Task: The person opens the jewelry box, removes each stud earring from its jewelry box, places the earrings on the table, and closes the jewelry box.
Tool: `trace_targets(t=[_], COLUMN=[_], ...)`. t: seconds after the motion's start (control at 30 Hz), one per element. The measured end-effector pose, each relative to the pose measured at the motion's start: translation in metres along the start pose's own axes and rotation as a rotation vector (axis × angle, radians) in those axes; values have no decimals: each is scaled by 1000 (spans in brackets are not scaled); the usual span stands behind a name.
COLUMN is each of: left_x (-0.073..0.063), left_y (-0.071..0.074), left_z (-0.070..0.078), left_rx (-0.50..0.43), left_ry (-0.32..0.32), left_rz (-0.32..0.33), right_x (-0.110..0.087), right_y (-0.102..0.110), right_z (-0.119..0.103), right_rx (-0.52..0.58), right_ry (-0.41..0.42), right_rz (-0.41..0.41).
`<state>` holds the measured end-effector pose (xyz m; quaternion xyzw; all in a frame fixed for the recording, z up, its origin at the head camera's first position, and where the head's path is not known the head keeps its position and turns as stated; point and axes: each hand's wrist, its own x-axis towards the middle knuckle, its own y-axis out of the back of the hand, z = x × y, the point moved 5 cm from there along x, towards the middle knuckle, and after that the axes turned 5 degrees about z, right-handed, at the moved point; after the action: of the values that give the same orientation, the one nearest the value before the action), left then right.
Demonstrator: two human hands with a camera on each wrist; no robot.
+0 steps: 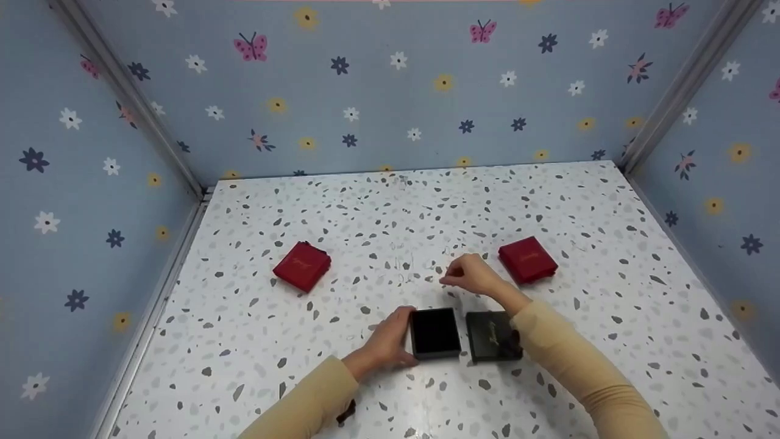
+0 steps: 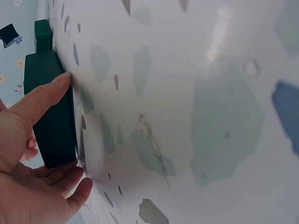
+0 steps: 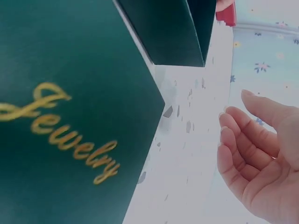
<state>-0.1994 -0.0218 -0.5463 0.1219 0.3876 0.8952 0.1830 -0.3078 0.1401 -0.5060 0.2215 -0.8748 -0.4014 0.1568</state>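
Note:
My left hand (image 1: 385, 342) grips a dark green box base (image 1: 436, 355) by its sides, thumb on one side and fingers on the other. The base rests on the table with its dark interior facing up. Just right of it lies the matching lid (image 1: 484, 335), with "Jewelry" in gold letters (image 3: 74, 135) in the right wrist view. Above the table, beyond the lid, my right hand (image 1: 474, 274) hovers with loosely bent fingers and nothing visible between them. Thin, faint pieces (image 1: 402, 265) lie left of it, too small to identify.
A red box (image 1: 303, 266) with gold lettering sits at the left, another red box (image 1: 528, 260) at the right beyond my right forearm. The speckled white table (image 1: 365, 207) meets blue flowered panels (image 1: 390, 85) at the back and sides.

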Motion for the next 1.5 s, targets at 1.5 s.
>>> trace_targets(t=[1.5], left_x=[-1], left_y=[1], left_z=[2], left_rx=[-9], left_ry=[4], left_rz=[8], right_x=[-103], right_y=[-5], right_z=[0], right_rx=[-187], right_ry=[186], right_rz=[-88])
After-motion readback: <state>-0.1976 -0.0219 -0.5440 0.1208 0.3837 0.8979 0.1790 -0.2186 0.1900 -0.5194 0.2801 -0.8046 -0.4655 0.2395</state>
